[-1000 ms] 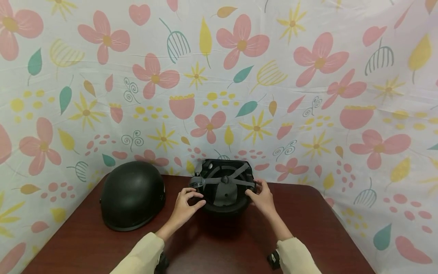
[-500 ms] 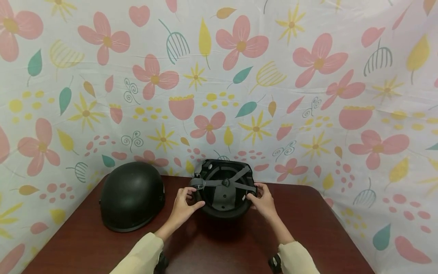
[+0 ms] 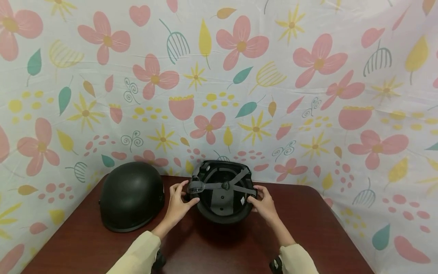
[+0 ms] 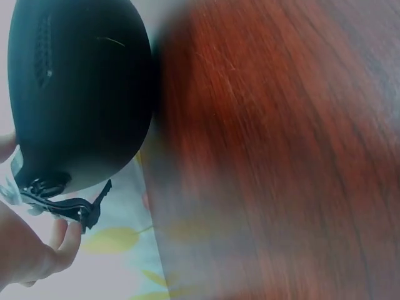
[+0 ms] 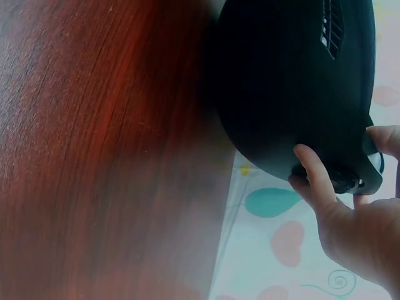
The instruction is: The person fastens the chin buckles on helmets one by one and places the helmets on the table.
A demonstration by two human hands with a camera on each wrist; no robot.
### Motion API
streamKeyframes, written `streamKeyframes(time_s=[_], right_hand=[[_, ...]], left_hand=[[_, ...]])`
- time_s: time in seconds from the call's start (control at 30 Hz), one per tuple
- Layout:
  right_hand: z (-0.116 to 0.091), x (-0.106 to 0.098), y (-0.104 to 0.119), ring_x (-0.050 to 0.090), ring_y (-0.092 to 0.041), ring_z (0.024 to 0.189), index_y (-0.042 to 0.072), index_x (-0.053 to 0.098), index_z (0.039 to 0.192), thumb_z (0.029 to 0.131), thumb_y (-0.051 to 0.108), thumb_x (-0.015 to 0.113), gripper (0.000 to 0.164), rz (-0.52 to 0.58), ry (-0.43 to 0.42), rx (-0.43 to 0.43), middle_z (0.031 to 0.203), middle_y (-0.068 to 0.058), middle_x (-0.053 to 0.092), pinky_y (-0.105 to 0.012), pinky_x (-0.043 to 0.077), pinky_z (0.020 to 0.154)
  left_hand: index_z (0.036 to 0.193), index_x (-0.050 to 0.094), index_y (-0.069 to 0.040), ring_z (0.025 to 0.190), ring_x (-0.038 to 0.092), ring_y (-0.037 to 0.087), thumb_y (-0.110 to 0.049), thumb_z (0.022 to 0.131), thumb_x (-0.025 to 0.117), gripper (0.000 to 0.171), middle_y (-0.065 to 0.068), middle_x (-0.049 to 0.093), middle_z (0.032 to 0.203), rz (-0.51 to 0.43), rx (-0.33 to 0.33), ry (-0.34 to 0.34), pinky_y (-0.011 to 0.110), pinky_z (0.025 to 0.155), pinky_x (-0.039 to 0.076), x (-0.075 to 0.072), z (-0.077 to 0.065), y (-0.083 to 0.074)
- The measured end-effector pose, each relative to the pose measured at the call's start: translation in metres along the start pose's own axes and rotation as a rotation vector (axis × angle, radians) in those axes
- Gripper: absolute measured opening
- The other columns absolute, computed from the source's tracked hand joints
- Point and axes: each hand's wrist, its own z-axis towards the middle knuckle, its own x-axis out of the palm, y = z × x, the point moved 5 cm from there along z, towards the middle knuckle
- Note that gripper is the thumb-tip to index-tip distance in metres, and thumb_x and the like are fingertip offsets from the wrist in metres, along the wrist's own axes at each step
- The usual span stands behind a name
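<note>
Black hard-shelled helmet with grey crossing straps (image 3: 219,215), seen from the head: it sits at the picture's six o'clock, its padded hollow turned toward the person. The left hand (image 3: 177,201) meets its side at nine o'clock, thumb and fingers bent around the edge beside a clear, rounded fitting (image 3: 196,187). The right hand (image 3: 266,205) grips the opposite edge, at about four o'clock. A second, smooth matte-black rounded helmet (image 3: 131,194) stands hollow side down, well apart at nine o'clock from the first, on the dark red-brown wood-grain table (image 3: 308,217). Cream cloth sleeves (image 3: 137,253) reach in from seven and five o'clock; a white flower-printed cloth (image 3: 226,87) hangs behind.

From the left wrist, the strapped helmet's outer shell fills ten to eleven o'clock; at eight o'clock, fingers touch a black, curved clip piece (image 4: 78,206) beside it.

From the right wrist, the shell spans twelve to three o'clock, with a slotted vent (image 5: 332,28) near one. The right thumb presses the rim while fingers lie against the shell.
</note>
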Motion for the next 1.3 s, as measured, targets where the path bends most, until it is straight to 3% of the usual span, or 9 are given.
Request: streamKeyframes(time_s=[0.17,0.4,0.57,0.77,0.93,1.07,1.2,1.3], right_hand=[[-0.001,0.002,0.000,0.068,-0.017,0.081,0.006,0.040,0.141,0.093,0.007,0.059,0.052,0.031,0.030,0.006,0.139,-0.027,0.050,-0.037,0.060,0.073],[0.001,0.002,-0.002,0.067,-0.015,0.075,0.005,0.040,0.141,0.093,0.007,0.059,0.051,0.052,0.035,0.013,0.137,-0.027,0.050,-0.038,0.060,0.074],[0.000,0.003,-0.004,0.064,-0.014,0.075,0.005,0.038,0.142,0.093,0.008,0.058,0.054,0.063,0.048,0.036,0.140,-0.027,0.046,-0.036,0.059,0.073],[0.000,0.004,-0.004,0.063,-0.015,0.077,0.004,0.033,0.145,0.092,0.008,0.057,0.058,0.060,0.079,0.048,0.143,-0.028,0.041,-0.037,0.058,0.073],[0.001,0.002,-0.001,0.064,-0.017,0.088,0.005,0.031,0.148,0.094,0.008,0.055,0.060,0.029,0.095,0.036,0.145,-0.026,0.037,-0.036,0.058,0.076],[0.002,0.001,0.004,0.060,-0.030,0.106,0.003,0.032,0.148,0.094,0.006,0.057,0.059,-0.058,0.077,-0.010,0.146,-0.025,0.036,-0.039,0.055,0.081],[0.004,0.000,0.012,0.035,-0.044,0.135,-0.001,0.037,0.145,0.092,0.008,0.061,0.059,-0.194,0.032,-0.094,0.151,-0.029,0.027,-0.056,0.042,0.100],[0.003,0.002,0.022,0.017,-0.049,0.143,-0.003,0.041,0.142,0.091,0.010,0.064,0.058,-0.261,-0.020,-0.170,0.155,-0.031,0.017,-0.065,0.030,0.109]], left_hand=[[0.137,0.052,-0.009,0.103,0.051,0.026,-0.018,0.083,0.078,0.060,0.016,0.041,0.129,0.004,0.008,-0.018,0.042,0.089,0.047,-0.003,-0.001,-0.001],[0.127,0.055,-0.007,0.106,0.060,0.029,-0.009,0.080,0.080,0.053,0.015,0.063,0.114,-0.046,0.051,-0.001,0.045,0.093,0.049,-0.005,0.005,-0.003],[0.126,0.055,-0.007,0.106,0.061,0.029,-0.008,0.081,0.079,0.050,0.015,0.064,0.115,-0.076,0.021,0.023,0.038,0.089,0.051,-0.006,0.005,-0.004],[0.124,0.057,-0.008,0.103,0.063,0.029,-0.009,0.082,0.078,0.047,0.015,0.062,0.118,-0.110,0.002,0.043,0.025,0.075,0.053,-0.006,0.005,-0.004],[0.123,0.058,-0.008,0.099,0.064,0.028,-0.010,0.082,0.078,0.046,0.016,0.062,0.116,-0.104,-0.006,0.041,0.021,0.071,0.051,-0.007,0.005,-0.004],[0.124,0.058,-0.008,0.098,0.064,0.028,-0.010,0.083,0.078,0.046,0.016,0.061,0.116,-0.083,-0.015,0.035,0.021,0.070,0.052,-0.008,0.005,-0.005],[0.124,0.058,-0.007,0.098,0.064,0.029,-0.010,0.083,0.077,0.046,0.016,0.061,0.116,-0.060,-0.012,0.025,0.021,0.070,0.052,-0.009,0.005,-0.006],[0.124,0.057,-0.007,0.099,0.064,0.030,-0.010,0.083,0.077,0.046,0.016,0.060,0.117,-0.054,-0.008,0.029,0.021,0.070,0.052,-0.009,0.006,-0.006]])
